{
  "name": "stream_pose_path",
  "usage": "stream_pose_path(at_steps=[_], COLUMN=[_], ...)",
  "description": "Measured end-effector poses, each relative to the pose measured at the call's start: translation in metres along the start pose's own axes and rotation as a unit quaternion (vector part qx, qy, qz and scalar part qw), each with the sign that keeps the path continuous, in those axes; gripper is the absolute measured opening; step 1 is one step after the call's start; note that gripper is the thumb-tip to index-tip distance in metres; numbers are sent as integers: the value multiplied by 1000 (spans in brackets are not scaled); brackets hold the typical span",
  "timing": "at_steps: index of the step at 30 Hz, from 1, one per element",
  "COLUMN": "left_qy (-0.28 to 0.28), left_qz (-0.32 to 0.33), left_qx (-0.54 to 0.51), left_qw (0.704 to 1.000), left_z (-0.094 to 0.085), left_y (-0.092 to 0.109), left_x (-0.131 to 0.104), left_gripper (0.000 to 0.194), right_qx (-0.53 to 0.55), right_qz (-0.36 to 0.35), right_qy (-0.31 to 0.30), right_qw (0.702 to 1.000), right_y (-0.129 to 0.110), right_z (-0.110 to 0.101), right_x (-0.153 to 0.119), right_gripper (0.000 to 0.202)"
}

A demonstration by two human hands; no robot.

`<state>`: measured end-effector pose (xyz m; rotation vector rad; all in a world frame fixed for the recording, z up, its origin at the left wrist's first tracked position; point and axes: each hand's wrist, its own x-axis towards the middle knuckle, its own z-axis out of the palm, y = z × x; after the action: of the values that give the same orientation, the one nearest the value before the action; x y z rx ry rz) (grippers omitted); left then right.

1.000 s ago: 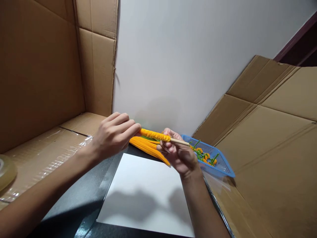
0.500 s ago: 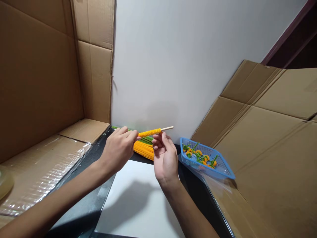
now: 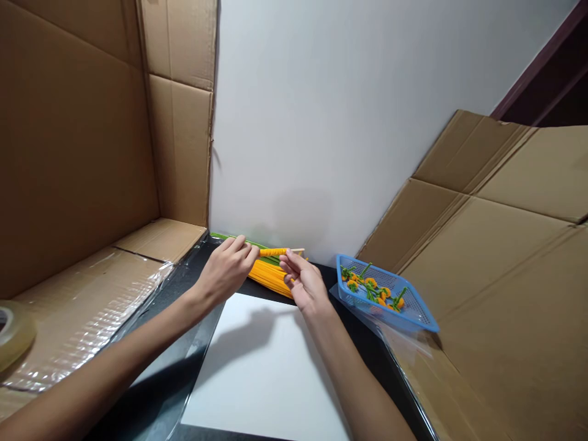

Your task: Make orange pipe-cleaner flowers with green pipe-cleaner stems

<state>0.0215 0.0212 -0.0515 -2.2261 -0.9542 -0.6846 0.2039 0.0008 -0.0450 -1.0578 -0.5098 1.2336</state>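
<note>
Movement: wrapped stick [image 3: 272,252] turned nearer level since half a second ago; bare end lower.
Left hand [image 3: 229,266]: fingers closed around the stick's left end.
Right hand [image 3: 307,282]: fingertips at the stick near its bare end, other fingers loosely curled; pinch cannot be confirmed.
Yellow strips [image 3: 269,277]: bundled behind the hands, green strips [image 3: 270,260] alongside.
Blue basket [image 3: 416,312]: right of the hands, holding yellow-and-green pieces [image 3: 370,283].

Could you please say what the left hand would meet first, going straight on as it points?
Most likely the right hand, further along the yellow-wrapped stick, though depth is hard to judge.
</note>
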Motion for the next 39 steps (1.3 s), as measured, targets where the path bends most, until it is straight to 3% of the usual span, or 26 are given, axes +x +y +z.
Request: stream_pose_path(at_steps=[4, 7, 11, 15, 18, 23, 29, 33, 36, 39], left_qy=[-3, -20, -28, -22, -14, -17, -28, -28, 4, 84], left_qz=[13, -2, -39, -76, -97, -96, -79, -64, -68, -61], left_qx=[-18, -43, -162, -339, -385, -336, -278, -236, -224, -180], left_qw=[1000, 999, 986, 938, 918, 937, 957, 969, 972, 978], left_z=[26, 34, 35, 30, 22, 9, -1, -9, -11, -6], left_y=[-4, 0, 6, 6, 5, 11, 16, 17, 18, 21], left_x=[-6, -8, -6, -2, 0, 2, 2, 3, 2, 0], left_gripper=[23, 23, 20, 23, 26, 20, 25, 26, 25, 26], right_qx=[3, -6, -25, -29, -51, -58, -50, -89, -115, -84], right_qz=[38, -11, -102, -152, -190, -248, -240, -315, -349, -316], right_qy=[13, 28, 37, 35, 18, 0, 5, 23, 25, 10], right_qw=[999, 1000, 994, 987, 980, 967, 969, 945, 930, 945], right_y=[19, 24, 18, 4, -5, -10, -8, -8, -12, -17], right_z=[-4, -4, -6, -10, -11, -3, 9, 11, 9, 7], right_x=[18, 21, 25, 27, 21, 0, -23, -32, -34, -34], right_gripper=[9, 9, 14, 22, 23, 25, 27, 27, 27, 27])
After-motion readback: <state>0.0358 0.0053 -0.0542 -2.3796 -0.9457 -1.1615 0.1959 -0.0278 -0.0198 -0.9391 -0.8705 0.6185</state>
